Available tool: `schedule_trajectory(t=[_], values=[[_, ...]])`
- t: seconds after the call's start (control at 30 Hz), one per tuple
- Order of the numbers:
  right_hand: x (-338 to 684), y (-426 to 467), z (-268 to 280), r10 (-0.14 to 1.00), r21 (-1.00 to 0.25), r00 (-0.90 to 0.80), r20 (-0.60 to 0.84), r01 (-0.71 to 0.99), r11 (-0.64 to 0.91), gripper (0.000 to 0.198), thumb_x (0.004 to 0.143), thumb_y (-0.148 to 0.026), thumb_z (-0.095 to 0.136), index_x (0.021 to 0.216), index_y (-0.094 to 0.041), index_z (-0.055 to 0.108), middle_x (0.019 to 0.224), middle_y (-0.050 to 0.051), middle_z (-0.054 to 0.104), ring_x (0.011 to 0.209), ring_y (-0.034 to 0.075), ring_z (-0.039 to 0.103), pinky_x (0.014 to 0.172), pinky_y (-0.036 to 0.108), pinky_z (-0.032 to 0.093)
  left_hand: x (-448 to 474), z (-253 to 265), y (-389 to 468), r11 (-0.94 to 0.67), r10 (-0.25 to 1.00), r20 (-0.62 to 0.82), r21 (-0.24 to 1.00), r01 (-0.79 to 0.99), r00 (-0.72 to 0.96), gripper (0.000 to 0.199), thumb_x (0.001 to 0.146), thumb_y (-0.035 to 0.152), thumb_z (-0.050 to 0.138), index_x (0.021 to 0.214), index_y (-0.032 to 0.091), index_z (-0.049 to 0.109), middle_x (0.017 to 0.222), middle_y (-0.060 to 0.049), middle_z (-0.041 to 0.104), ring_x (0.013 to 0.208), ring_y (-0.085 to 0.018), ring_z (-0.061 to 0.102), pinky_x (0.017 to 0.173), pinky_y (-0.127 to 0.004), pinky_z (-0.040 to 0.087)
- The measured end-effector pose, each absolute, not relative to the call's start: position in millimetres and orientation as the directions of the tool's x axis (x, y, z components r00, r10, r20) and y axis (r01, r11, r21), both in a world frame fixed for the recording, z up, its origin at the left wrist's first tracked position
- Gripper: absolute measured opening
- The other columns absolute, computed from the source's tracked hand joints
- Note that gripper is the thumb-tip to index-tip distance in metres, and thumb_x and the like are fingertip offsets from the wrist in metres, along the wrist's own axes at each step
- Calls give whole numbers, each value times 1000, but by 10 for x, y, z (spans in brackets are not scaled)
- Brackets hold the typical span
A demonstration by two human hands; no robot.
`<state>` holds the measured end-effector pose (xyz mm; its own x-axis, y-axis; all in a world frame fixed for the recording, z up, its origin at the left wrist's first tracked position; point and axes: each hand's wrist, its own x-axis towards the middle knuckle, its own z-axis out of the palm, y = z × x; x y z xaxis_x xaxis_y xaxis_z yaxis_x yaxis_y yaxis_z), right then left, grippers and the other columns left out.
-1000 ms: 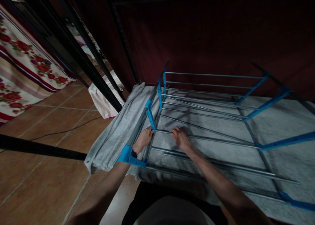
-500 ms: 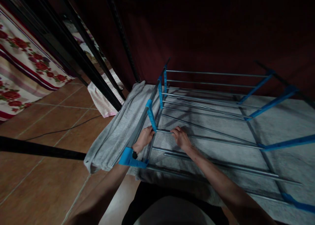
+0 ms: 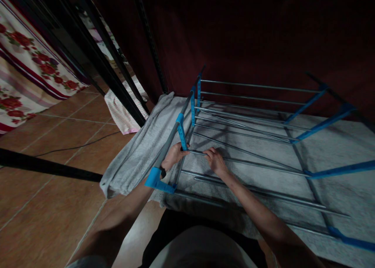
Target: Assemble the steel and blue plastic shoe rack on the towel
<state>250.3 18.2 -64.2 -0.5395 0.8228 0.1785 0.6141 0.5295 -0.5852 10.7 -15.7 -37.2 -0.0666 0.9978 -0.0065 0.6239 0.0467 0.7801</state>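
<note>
Near mid-frame, left hand (image 3: 175, 154) is wrapped round the bottom of a blue bracket (image 3: 181, 133) — right hand (image 3: 216, 161) pinching the rod (image 3: 197, 152) there, grey cloth (image 3: 137, 158) underneath.

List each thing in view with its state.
Left hand, closed on the bracket at its lower end
Right hand, curled over the rod
Bracket, slanting down from the side bar
Two nearer rods, right ends free
Blanket, rumpled at left
Cord, uncoiled on the floor
Floral cloth, hanging
</note>
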Motion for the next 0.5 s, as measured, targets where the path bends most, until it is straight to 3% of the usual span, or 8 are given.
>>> schedule_trajectory(t=[0.1, 0.2, 0.33, 0.5], values=[[2527, 132, -571, 799, -595, -555, 232, 568, 568, 30, 96, -14, 49, 122, -17, 65, 116, 10, 62, 108, 20, 58, 100, 33, 47, 87, -424, -126, 51, 999, -30, 815, 577, -44, 28, 84, 23, 70, 107, 7, 66, 72, -1, 61, 61, -12, 51, 56, -27, 39], [2553, -72, -489, 766, -527, -582, 274, 575, 626, 30, 99, -19, 45, 122, -19, 64, 122, 10, 60, 114, 22, 54, 105, 37, 43, 65, -455, -117, 72, 997, -65, 838, 541, -31, 30, 86, 33, 69, 104, 9, 67, 75, -3, 60, 62, -14, 52, 52, -28, 40], [2597, -501, -455, 657, -415, -743, 127, 562, 716, 23, 100, -30, 50, 112, -21, 66, 113, 8, 64, 111, 24, 56, 103, 40, 43, 52, -472, -101, 88, 996, -89, 852, 517, -23, 36, 82, 46, 70, 98, 14, 68, 84, -6, 62, 61, -14, 50, 51, -29, 41], [2687, -737, -459, 671, -344, -741, -30, 638, 689, 27, 96, -24, 55, 121, -14, 62, 126, 13, 62, 116, 25, 57, 107, 39, 42, 60, -476, -89, 108, 994, -100, 860, 499, -43, 33, 78, 47, 72, 91, 18, 67, 82, -6, 62, 64, -16, 51, 52, -29, 43]])
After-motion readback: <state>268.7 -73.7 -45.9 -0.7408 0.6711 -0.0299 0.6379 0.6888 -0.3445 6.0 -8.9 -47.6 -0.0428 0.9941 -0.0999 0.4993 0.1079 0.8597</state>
